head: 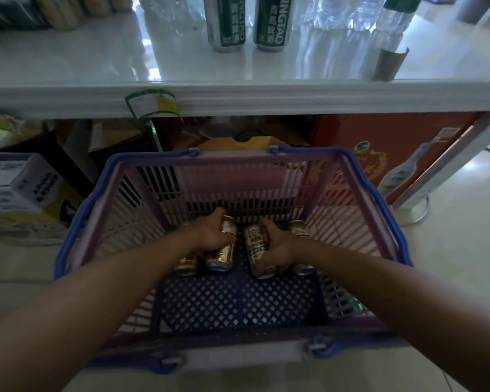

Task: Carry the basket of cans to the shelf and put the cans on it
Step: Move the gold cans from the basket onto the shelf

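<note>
Down on the pale tiled floor (450,250) sits a pink slatted plastic shopping basket with blue rim and handles (402,244), pushed up close to the front of a white glossy shelf (96,63) that spans the view from nine o'clock to three o'clock. Both bare forearms reach into the basket from six o'clock. The left hand (210,236) is curled tightly around a gold aluminium drink can (224,254) lying near the far wall of the basket, fingers wrapped over its upper side. The right hand (277,246) is closed the same way on a second gold can with dark lettering (253,247), which tilts with its base toward six o'clock. A third gold can (186,264) lies touching the left-hand can at its eight o'clock side, and a fourth gold can (299,230) lies just beyond the right hand at its two o'clock. All four rest on or just above the basket's dark blue lattice floor (238,301). On the shelf top at twelve o'clock stand two tall green and silver cans (246,21), with clear plastic water bottles (337,26) beside them toward one o'clock. Under the shelf at two o'clock stands a red printed carton (393,154); at nine o'clock lies a white box (17,182).
</note>
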